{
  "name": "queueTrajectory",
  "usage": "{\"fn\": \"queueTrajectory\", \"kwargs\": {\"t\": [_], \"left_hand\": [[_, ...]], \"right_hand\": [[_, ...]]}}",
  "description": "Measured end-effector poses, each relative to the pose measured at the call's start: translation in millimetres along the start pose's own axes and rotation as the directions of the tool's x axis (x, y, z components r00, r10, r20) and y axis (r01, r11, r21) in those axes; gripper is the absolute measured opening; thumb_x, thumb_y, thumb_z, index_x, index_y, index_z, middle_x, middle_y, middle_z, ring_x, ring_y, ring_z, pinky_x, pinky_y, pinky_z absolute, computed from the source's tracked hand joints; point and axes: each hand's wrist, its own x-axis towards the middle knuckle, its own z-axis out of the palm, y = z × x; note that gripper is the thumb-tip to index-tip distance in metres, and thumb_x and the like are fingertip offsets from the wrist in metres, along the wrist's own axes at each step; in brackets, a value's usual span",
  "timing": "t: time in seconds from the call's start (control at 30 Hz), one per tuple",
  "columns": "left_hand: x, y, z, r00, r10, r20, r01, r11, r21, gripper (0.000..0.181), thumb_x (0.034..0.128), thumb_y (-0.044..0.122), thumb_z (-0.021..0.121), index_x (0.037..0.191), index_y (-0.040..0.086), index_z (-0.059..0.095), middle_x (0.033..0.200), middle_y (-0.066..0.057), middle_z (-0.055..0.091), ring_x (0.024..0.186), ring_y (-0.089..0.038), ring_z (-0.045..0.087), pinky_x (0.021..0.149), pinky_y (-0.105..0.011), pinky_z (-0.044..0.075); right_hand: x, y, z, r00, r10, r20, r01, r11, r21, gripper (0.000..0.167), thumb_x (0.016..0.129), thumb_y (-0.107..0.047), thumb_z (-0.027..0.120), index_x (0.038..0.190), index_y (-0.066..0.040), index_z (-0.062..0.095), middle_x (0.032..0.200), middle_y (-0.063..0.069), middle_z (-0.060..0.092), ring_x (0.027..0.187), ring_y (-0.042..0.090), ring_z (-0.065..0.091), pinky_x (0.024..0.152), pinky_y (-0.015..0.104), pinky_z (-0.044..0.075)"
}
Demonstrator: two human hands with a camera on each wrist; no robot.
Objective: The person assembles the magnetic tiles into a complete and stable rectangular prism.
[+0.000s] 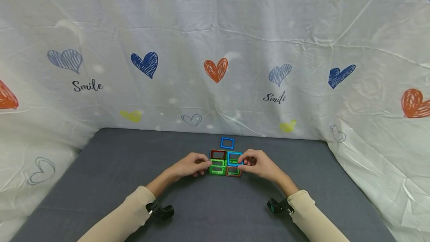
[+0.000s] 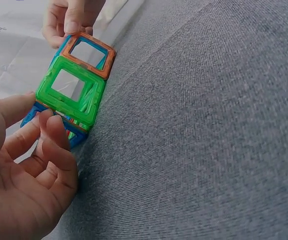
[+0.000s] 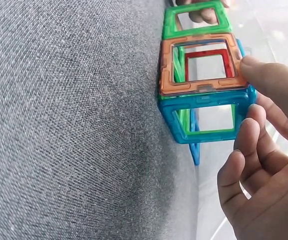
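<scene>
Two joined cubes of see-through magnetic tiles stand on the cloth. A green tile (image 2: pixel 66 106) forms the front of the left cube, an orange tile (image 3: pixel 203 89) the front of the right one. On the right end is a blue tile (image 3: pixel 211 136); a dark red tile (image 1: pixel 218 151) shows towards the back left. My left hand (image 1: pixel 192 165) pinches the upper left edge of the left cube, thumb near the green tile's corner. At the right cube my right hand (image 1: pixel 260 164) grips the top edge, its thumb on the orange tile's corner. Fingertips behind the tiles are partly hidden.
A single blue tile frame (image 1: pixel 227 148) lies just behind the cubes. Dark grey cloth (image 1: pixel 134 152) covers the table. A white curtain with printed hearts (image 1: pixel 235 96) hangs along the back edge. Each wrist wears a black strapped device (image 1: pixel 160 211).
</scene>
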Motion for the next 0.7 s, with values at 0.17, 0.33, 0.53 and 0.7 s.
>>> {"fn": "queueTrajectory", "kwargs": {"t": [0.17, 0.33, 0.53, 0.7], "left_hand": [[-2.7, 0.7, -1.4, 1.000, 0.012, -0.002, -0.012, 1.000, 0.012, 0.021, 0.1038, 0.022, 0.063, 0.108, 0.003, 0.070, 0.090, -0.009, 0.065, 0.077, -0.021, 0.058, 0.063, -0.033, 0.048], [-4.3, -1.1, -1.3, 0.998, 0.060, 0.005, -0.060, 0.997, 0.044, 0.013, 0.0998, 0.014, 0.069, 0.109, 0.004, 0.070, 0.091, -0.004, 0.065, 0.071, -0.018, 0.055, 0.060, -0.031, 0.048], [-4.6, -1.0, -0.2, 0.996, 0.090, 0.002, -0.090, 0.994, 0.068, 0.013, 0.0985, 0.012, 0.070, 0.108, 0.003, 0.070, 0.092, -0.003, 0.066, 0.067, -0.015, 0.055, 0.059, -0.030, 0.048], [-4.9, -1.1, 0.5, 0.994, 0.108, -0.006, -0.107, 0.992, 0.070, 0.013, 0.0995, 0.013, 0.069, 0.107, 0.003, 0.070, 0.089, -0.002, 0.066, 0.063, -0.014, 0.053, 0.058, -0.029, 0.047]], "right_hand": [[-0.3, 0, 0, 1.000, 0.002, -0.002, -0.002, 1.000, -0.003, 0.010, 0.090, 0.001, 0.077, 0.099, 0.002, 0.072, 0.084, 0.009, 0.059, 0.073, 0.023, 0.054, 0.061, 0.030, 0.046], [0.9, 29, 2, 1.000, -0.012, -0.002, 0.012, 1.000, -0.021, 0.010, 0.092, -0.010, 0.079, 0.100, -0.008, 0.074, 0.085, 0.003, 0.059, 0.072, 0.019, 0.054, 0.061, 0.028, 0.046], [1.0, 40, 4, 1.000, -0.019, -0.007, 0.019, 1.000, -0.002, 0.013, 0.091, -0.009, 0.079, 0.103, -0.008, 0.074, 0.086, 0.003, 0.059, 0.072, 0.021, 0.054, 0.060, 0.029, 0.046], [1.2, 41, 3, 1.000, -0.031, -0.005, 0.031, 0.999, -0.011, 0.012, 0.091, -0.010, 0.079, 0.102, -0.010, 0.074, 0.086, 0.002, 0.059, 0.072, 0.019, 0.054, 0.060, 0.028, 0.046]]}}
